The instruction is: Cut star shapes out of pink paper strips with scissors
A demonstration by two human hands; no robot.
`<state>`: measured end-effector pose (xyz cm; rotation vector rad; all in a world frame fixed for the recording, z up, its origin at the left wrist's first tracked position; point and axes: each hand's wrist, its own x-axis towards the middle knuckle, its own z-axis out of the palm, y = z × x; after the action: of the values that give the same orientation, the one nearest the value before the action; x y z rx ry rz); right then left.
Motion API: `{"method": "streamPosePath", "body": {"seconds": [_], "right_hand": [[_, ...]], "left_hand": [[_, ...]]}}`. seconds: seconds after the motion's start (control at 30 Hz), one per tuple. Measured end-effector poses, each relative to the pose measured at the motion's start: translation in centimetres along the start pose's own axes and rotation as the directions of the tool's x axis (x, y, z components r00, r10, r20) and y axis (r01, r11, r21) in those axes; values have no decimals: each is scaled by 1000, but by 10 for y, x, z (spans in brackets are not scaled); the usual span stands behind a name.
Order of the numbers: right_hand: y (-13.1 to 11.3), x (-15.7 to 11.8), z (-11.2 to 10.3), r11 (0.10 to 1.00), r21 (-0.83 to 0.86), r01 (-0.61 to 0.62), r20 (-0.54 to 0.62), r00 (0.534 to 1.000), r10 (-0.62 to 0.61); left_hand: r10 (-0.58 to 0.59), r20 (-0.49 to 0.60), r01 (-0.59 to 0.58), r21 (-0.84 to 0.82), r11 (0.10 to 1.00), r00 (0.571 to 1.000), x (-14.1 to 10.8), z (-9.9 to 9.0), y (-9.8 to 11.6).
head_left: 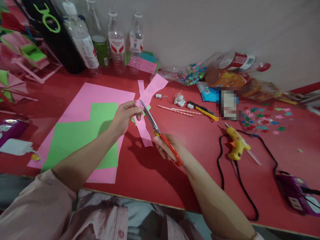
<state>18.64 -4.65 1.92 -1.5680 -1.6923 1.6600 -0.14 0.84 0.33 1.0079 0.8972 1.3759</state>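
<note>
My left hand [126,115] pinches a small piece of pink paper [138,104] between thumb and fingers. My right hand [170,148] is closed around orange-handled scissors [172,150], whose blades point up and left and reach that piece. Whether the blades are fully together is hard to make out. Behind the blade tips lies a pink paper strip [157,87] with pencilled star outlines. Another pink strip [143,133] lies below, with bits of green paper near it. Under my left forearm are a green sheet [72,140] and a larger pink sheet [77,103].
Plastic bottles [116,46] and a black bottle [55,36] stand along the wall. To the right are a utility knife [203,111], striped sticks [175,110], a yellow glue gun [237,143] with a looping cord, and scattered paper stars [265,120]. Paper models [27,50] stand left.
</note>
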Motion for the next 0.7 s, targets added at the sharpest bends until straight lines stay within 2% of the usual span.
{"method": "streamPosePath", "body": {"seconds": [0.27,0.53,0.7], "right_hand": [[0,0,0,1000,-8,-10,-3,1000,10],[3,2,-3,1000,-6,31,24,999,-31],[0,0,0,1000,-5,-14,3,1000,14]], "left_hand": [[-19,7,19,-22,1000,1000,0,1,1],[-79,34,80,-10,997,996,0,0,0],[-98,7,98,-16,995,995,0,2,-1]]}}
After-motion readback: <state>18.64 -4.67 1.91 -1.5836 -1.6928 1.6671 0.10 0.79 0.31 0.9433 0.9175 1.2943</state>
